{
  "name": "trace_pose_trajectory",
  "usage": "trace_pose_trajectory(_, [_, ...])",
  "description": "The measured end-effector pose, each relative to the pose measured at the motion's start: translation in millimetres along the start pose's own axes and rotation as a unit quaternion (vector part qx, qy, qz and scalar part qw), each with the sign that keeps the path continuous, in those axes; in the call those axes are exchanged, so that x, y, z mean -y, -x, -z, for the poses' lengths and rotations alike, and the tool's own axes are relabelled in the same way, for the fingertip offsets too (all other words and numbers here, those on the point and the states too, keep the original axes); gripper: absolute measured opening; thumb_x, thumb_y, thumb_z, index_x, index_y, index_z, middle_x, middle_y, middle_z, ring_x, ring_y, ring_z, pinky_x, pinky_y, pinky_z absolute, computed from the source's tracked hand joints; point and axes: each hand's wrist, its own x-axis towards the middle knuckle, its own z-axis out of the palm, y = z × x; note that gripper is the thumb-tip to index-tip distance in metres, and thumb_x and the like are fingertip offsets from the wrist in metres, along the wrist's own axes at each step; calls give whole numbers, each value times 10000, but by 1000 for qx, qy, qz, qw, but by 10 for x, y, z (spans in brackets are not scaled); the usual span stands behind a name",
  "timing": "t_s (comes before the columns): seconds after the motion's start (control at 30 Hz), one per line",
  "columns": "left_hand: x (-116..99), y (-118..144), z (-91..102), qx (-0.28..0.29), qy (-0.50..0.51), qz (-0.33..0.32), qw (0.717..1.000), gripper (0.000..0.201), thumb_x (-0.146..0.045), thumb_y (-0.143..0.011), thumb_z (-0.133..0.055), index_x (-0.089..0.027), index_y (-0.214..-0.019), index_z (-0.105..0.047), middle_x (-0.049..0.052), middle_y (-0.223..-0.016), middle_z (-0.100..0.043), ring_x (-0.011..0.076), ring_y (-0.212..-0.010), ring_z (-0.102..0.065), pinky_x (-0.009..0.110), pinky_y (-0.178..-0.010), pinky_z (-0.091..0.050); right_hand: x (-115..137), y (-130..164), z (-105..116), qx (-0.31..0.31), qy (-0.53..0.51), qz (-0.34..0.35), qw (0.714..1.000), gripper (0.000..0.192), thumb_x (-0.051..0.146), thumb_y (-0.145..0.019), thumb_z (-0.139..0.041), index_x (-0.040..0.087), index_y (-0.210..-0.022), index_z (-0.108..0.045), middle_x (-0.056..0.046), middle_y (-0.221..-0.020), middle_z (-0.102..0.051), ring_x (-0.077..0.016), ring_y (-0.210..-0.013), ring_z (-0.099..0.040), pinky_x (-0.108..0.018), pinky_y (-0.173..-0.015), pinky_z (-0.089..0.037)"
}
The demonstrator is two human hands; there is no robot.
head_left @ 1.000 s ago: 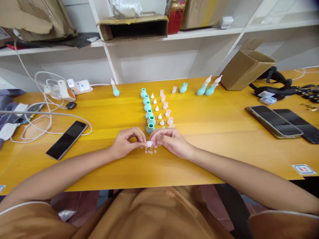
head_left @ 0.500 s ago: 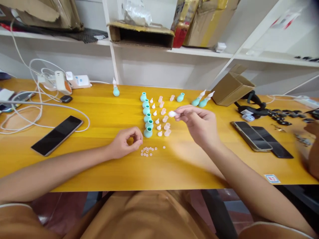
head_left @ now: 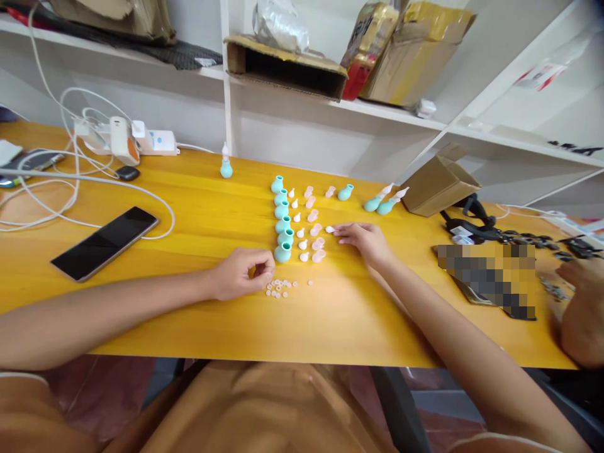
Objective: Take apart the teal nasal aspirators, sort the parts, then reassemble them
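Yellow table (head_left: 189,302) bears teal bulbs (head_left: 282,217) (one column), phone (head_left: 104,243), cardboard box (head_left: 438,185).

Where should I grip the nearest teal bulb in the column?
Pinch the nearest teal bulb by its narrow collar just below the open mouth, coming from above. It stands upright, mouth up, with another bulb crowding it behind and small white tips to its right.

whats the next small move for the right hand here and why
Probably release the small white tip and draw the right hand back. Its fingertips have the tip down on the table beside the pink caps, while the left hand waits by the tiny rings.
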Motion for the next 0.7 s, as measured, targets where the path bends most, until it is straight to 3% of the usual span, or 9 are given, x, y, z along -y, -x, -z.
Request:
trace_pose_trajectory(0.1, [39, 12, -22, 27, -29, -21, 999, 120, -169, -905, -637, -201, -822, -556, -23, -770, -654, 111, -665, -564, 233, -649, -442, 67, -112, 78, -1, 76, -4, 997, 241, 307, -794, -674, 135, -856, -831, -85, -719, -752, -172, -637, -652, -244, -521, -490])
trace_pose_trajectory(0.17, [50, 19, -33, 43, -44, -40, 997, 124, -146, -870, -640, -206, -813, -547, -31, -763, -639, 108, -659, -546, 233, -644, -429, 135, -217, 134, -15, 125, 8, 992, 265, 303, -818, -660, 135, -897, -849, -13, -567, -614, -151, -546, -527, -258, -525, -425])
trace_pose_trajectory(0.23, [47, 24, -39, 58, -54, -51, 996, 130, -141, -855, -636, -210, -807, -537, -35, -762, -628, 109, -660, -539, 234, -641, -422, 223, -355, 176, -32, 160, 29, 986, 303, 298, -855, -640, 144, -998, -859, 16, -545, -556, -158, -544, -494, -287, -593, -446])
trace_pose_trajectory(0.3, [37, 26, -39, 68, -61, -52, 994, 135, -137, -843, -633, -215, -810, -528, -39, -764, -620, 110, -658, -536, 236, -633, -416, 314, -531, 192, -42, 215, 77, 973, 348, 280, -885, -613, 161, -1109, -852, -30, -682, -674, -197, -637, -586, -333, -705, -513])
trace_pose_trajectory(0.37, [30, 26, -37, 71, -64, -50, 994, 138, -135, -838, -631, -219, -818, -524, -41, -761, -614, 112, -651, -530, 239, -626, -410, 391, -736, 177, -43, 311, 162, 935, 393, 245, -908, -574, 174, -1192, -837, -116, -1015, -797, -262, -858, -699, -398, -881, -565])
trace_pose_trajectory(0.47, [29, 27, -38, 72, -69, -58, 993, 142, -131, -838, -633, -223, -830, -526, -42, -763, -617, 117, -651, -527, 245, -631, -409, 451, -1047, 105, -16, 443, 233, 865, 471, 208, -947, -525, 141, -1326, -796, -179, -1412, -730, -327, -1203, -699, -451, -1120, -521])
trace_pose_trajectory(0.6, [32, 28, -47, 86, -76, -72, 991, 147, -123, -851, -628, -226, -845, -523, -42, -768, -621, 117, -653, -534, 244, -640, -414, 450, -1379, -18, 4, 506, 197, 840, 511, 208, -992, -519, 107, -1441, -742, -223, -1473, -692, -350, -1252, -694, -457, -1144, -504])
trace_pose_trajectory(0.7, [22, 27, -52, 88, -87, -79, 989, 142, -124, -863, -616, -226, -850, -519, -41, -767, -618, 120, -658, -531, 247, -651, -413, 429, -1542, -77, 7, 527, 160, 834, 465, 191, -969, -567, 100, -1374, -777, -236, -1360, -752, -354, -1175, -722, -459, -1096, -512])
